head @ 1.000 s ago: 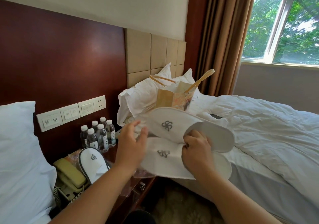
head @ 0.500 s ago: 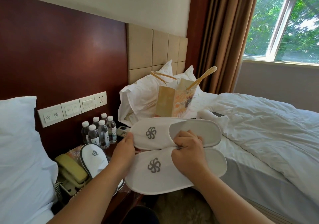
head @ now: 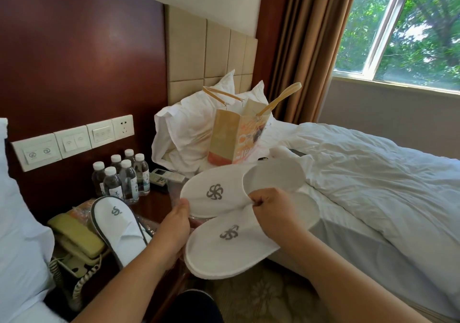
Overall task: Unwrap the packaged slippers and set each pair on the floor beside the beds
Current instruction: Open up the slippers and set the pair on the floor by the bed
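I hold a pair of white slippers with grey pinwheel logos in front of me, above the gap between nightstand and bed. The upper slipper (head: 224, 193) lies flat, toe to the left; the lower slipper (head: 224, 250) overlaps beneath it. My left hand (head: 175, 225) grips their left edges, with crinkled clear wrap under it. My right hand (head: 273, 213) pinches the upper slipper's opening edge. Another slipper with dark trim (head: 117, 225) rests in clear wrap on the nightstand beside the phone.
The dark wood nightstand (head: 154, 203) carries several water bottles (head: 122, 178), a beige phone (head: 74, 243) and a remote (head: 166, 177). A paper gift bag (head: 236, 138) stands on the right bed (head: 373, 173). Patterned carpet (head: 261, 295) shows below. A pillow (head: 17, 235) fills the left.
The two slippers came down from a tilted, raised position and now lie flat and lower. My right hand shifted to pinch the upper slipper's opening edge.
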The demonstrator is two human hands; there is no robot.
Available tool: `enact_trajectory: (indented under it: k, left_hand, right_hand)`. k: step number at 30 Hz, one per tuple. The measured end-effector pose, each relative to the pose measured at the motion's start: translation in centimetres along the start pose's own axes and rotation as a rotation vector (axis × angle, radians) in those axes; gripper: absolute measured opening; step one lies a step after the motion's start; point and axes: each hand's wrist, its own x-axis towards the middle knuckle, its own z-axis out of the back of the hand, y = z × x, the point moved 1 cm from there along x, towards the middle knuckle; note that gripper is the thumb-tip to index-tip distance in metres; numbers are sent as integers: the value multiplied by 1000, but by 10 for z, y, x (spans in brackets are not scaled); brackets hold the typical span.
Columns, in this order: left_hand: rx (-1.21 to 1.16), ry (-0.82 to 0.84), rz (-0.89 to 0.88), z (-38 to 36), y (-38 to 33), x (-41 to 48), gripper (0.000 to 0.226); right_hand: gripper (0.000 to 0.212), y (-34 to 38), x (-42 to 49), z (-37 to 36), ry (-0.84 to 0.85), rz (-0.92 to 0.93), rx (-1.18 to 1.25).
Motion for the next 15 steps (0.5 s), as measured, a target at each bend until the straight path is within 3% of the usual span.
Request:
enact_trajectory:
  k: [3,9,15]
  left_hand:
    - [-29,-56,33,-8,17,4,59]
    - [69,-78,-148,-26,19,13,52]
    - [-4,-26,-210,-49,22,23,52]
  right_hand:
    - [33,5,8,-4,39,-103,-110]
    - [29,0,17,0,96,-419,209]
    - [19,0,15,16,220,-696,325]
